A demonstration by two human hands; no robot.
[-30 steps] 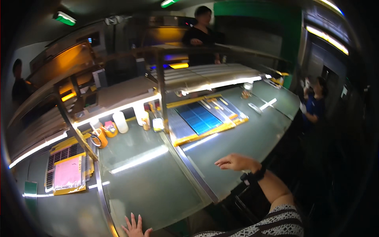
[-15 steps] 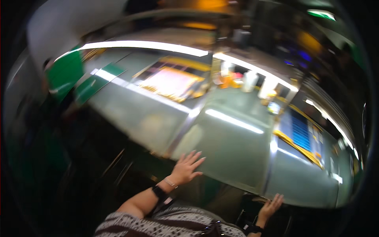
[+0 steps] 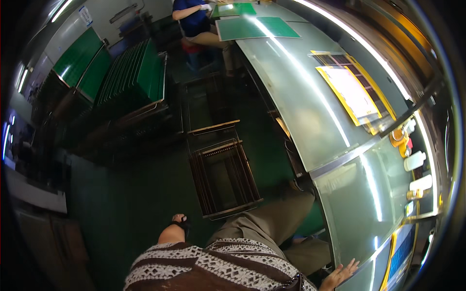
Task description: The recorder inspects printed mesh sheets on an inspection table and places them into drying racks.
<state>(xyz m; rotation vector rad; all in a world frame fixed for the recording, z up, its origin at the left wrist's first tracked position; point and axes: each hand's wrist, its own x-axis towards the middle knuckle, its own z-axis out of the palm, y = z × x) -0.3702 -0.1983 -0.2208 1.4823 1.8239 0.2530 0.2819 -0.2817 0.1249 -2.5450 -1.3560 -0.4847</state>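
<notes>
Right hand (image 3: 340, 275) sits low at the bottom edge, fingers spread wide and flat, holding nothing, its fingertips touching the near edge of the long grey workbench (image 3: 310, 121). Left hand (image 3: 178, 219) is mostly hidden: only the wrist with a dark watch strap shows, hanging down beside the leg over the dark green floor (image 3: 141, 194), and I cannot tell whether that hand is open or closed. Between the two arms, a patterned black-and-white sweater (image 3: 213, 264) and khaki trousers (image 3: 272, 223) fill the lower middle.

Just ahead of the left wrist, an empty wire rack (image 3: 223, 177) stands on the floor, with a second one behind it. Further left, a cart stacked with green panels (image 3: 131, 72) on edge.

Out along the workbench from the right hand: a yellow-framed blue panel (image 3: 400, 250) at the far right corner, just beside the spread fingers. Up the bench, white bottles (image 3: 415, 160) and an orange tape roll (image 3: 399, 135) near the back rail. Beyond them lies a yellow-bordered tray with a pale sheet (image 3: 352, 92) on it. At the far end, green mats (image 3: 257, 26) lie on the bench, and another person in a blue top (image 3: 194, 12) sits there, well apart from us.
</notes>
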